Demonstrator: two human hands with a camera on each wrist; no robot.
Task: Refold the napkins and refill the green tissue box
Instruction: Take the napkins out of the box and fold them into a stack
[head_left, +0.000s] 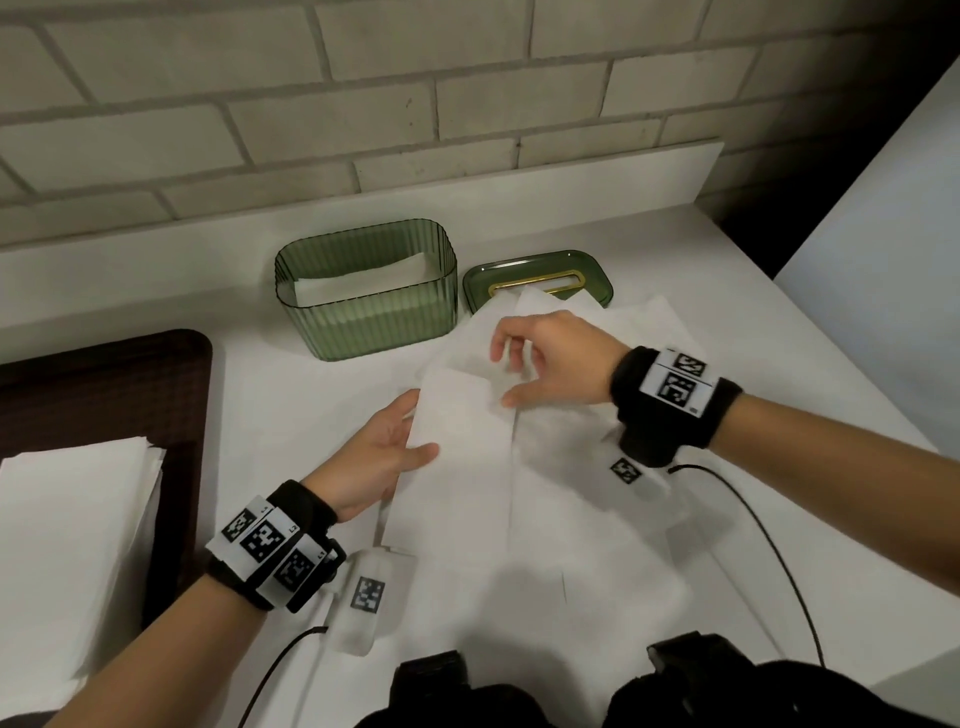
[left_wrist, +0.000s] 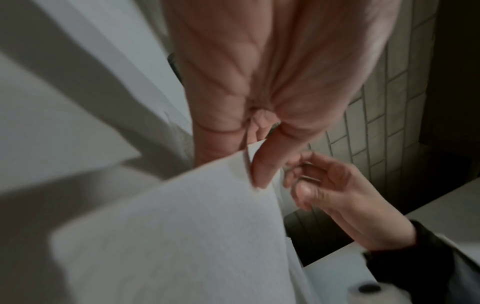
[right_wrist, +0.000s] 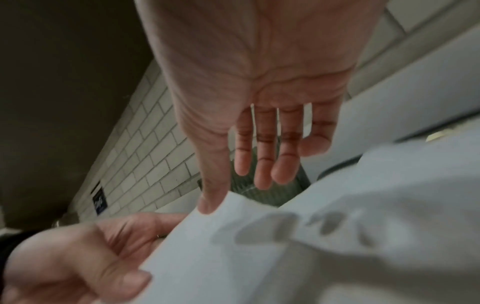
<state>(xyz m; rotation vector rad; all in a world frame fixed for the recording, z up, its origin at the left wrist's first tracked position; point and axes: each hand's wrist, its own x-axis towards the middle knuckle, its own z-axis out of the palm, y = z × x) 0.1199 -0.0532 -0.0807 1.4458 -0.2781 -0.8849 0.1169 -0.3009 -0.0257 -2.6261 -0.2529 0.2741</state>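
Note:
The green ribbed tissue box (head_left: 363, 306) stands open at the back of the white counter, with folded napkins (head_left: 358, 278) inside. Its green lid (head_left: 540, 275) with a gold slot lies to the right. Several unfolded napkins (head_left: 571, 499) are spread in front of the lid. My left hand (head_left: 413, 434) pinches a narrow folded napkin (head_left: 460, 415) by its near left corner, thumb on top and fingers under it (right_wrist: 103, 257). My right hand (head_left: 511, 376) hovers over the napkin's far right corner with straight spread fingers (right_wrist: 262, 164); its thumb tip touches the edge.
A dark tray (head_left: 104, 384) at the left holds a stack of white napkins (head_left: 67, 519). A brick wall runs behind the counter ledge. A white panel (head_left: 883, 234) rises at the right. Black cables (head_left: 769, 545) trail from both wrists across the near counter.

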